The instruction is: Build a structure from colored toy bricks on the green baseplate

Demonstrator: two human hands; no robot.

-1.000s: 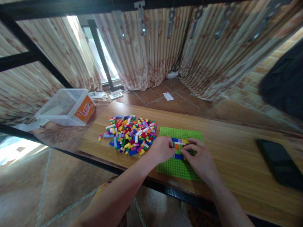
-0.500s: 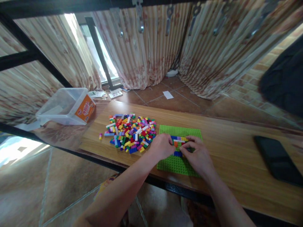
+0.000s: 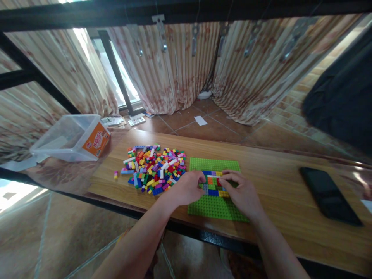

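A green studded baseplate (image 3: pixel 213 209) lies on the wooden table. Rows of coloured toy bricks (image 3: pixel 213 192) are fixed on it, with blue, yellow, orange, white and grey among them. My left hand (image 3: pixel 190 186) rests at the left end of these rows, its fingers curled; whatever they grip is hidden. From the right, my right hand (image 3: pixel 240 192) reaches over the rows with thumb and forefinger close together at a small red brick (image 3: pixel 219 181). Part of the rows is hidden under the right hand.
Left of the baseplate spreads a pile of loose bricks (image 3: pixel 157 166), with one small brick (image 3: pixel 116 174) apart from it. A clear plastic bin (image 3: pixel 66 139) stands at the far left. A black phone (image 3: pixel 329 195) lies on the wooden table (image 3: pixel 276 182) at the right.
The camera view has shifted a little, moving the scene left and down. My left hand has drawn slightly left from the rows, uncovering more bricks. The right hand stays over their right part.
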